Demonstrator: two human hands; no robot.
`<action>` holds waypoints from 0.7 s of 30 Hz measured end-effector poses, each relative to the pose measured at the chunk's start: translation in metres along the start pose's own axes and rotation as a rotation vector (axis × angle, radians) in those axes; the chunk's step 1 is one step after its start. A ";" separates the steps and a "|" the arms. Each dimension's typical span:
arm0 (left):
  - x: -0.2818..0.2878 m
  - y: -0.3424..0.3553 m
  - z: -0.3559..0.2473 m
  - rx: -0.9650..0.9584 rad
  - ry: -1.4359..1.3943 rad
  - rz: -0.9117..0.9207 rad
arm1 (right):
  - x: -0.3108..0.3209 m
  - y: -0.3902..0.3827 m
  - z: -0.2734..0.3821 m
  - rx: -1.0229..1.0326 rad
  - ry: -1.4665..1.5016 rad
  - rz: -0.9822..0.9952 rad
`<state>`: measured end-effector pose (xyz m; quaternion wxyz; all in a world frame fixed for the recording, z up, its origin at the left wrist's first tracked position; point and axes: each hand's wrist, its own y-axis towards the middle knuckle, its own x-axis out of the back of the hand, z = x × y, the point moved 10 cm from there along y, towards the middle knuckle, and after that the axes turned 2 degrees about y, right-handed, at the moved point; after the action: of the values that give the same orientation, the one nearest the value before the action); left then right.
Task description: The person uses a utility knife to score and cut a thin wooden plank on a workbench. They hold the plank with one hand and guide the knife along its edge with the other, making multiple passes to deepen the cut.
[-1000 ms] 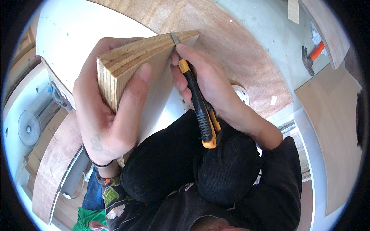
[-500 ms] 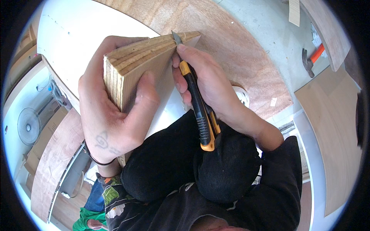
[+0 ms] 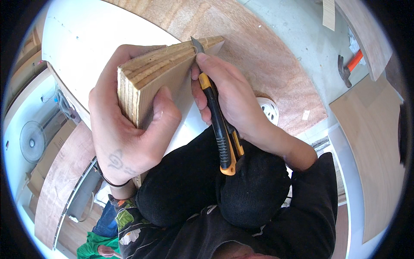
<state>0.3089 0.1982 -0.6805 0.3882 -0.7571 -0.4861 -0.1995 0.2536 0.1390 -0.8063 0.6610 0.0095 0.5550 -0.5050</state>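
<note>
My left hand (image 3: 116, 129) grips a thick, wedge-ended plywood piece (image 3: 159, 64) held on edge above my black-clad knees (image 3: 250, 194), thumb on its near face. My right hand (image 3: 233, 99) is closed on a black and yellow utility knife (image 3: 220, 125); its blade rests on the plywood's layered top edge, near the narrow far end, with my thumb beside the blade. Behind the piece lie a white sheet (image 3: 77, 39) and a reddish plywood board (image 3: 258, 52). A white round object (image 3: 267, 112) is partly hidden behind my right hand.
A hammer (image 3: 351, 64) with an orange handle lies at upper right, near leaning boards (image 3: 366, 159). At left are a fan (image 3: 32, 142) and a curved plywood panel (image 3: 56, 190). Another person in green (image 3: 92, 246) is at lower left.
My left hand and the near end of the plywood have moved slightly right and down. The knife and my right hand shift slightly, with the blade still at the top edge.
</note>
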 end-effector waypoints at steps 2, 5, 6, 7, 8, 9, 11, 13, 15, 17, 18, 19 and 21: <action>0.000 0.000 0.000 0.006 0.009 0.009 | -0.001 -0.001 0.002 0.008 -0.016 0.001; 0.001 0.001 0.000 0.003 -0.025 -0.007 | 0.000 -0.006 0.001 -0.001 -0.031 -0.017; 0.001 0.000 0.001 0.009 -0.027 -0.013 | -0.001 -0.008 0.001 -0.007 -0.027 -0.011; 0.000 0.000 0.001 0.015 -0.029 -0.017 | -0.002 -0.008 0.000 -0.013 -0.022 -0.006; 0.000 0.000 0.002 0.021 -0.030 -0.020 | -0.002 -0.008 0.001 -0.009 -0.021 -0.012; 0.000 0.000 0.001 0.019 -0.026 -0.017 | -0.002 -0.008 0.001 -0.004 -0.020 -0.018; -0.001 -0.001 0.000 0.016 -0.017 -0.014 | -0.003 -0.007 0.001 0.003 -0.019 -0.023; -0.001 -0.001 0.000 0.013 -0.022 -0.017 | -0.004 -0.005 0.003 0.021 -0.014 -0.021; 0.000 -0.002 0.000 0.023 -0.032 -0.027 | -0.003 -0.005 0.003 0.018 -0.010 -0.025; 0.001 -0.002 0.002 0.040 -0.043 -0.048 | -0.004 -0.007 0.004 0.014 -0.010 -0.013; 0.001 -0.002 0.002 0.039 -0.047 -0.049 | -0.005 -0.008 0.004 0.008 -0.014 -0.002; 0.001 -0.002 0.002 0.040 -0.051 -0.048 | -0.005 -0.009 0.002 -0.012 -0.025 0.000; 0.001 -0.002 0.003 0.038 -0.057 -0.050 | -0.007 -0.009 0.003 0.007 0.013 0.015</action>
<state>0.3075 0.2011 -0.6811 0.3834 -0.7424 -0.5197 -0.1781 0.2503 0.1372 -0.7948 0.6613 0.0191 0.5574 -0.5016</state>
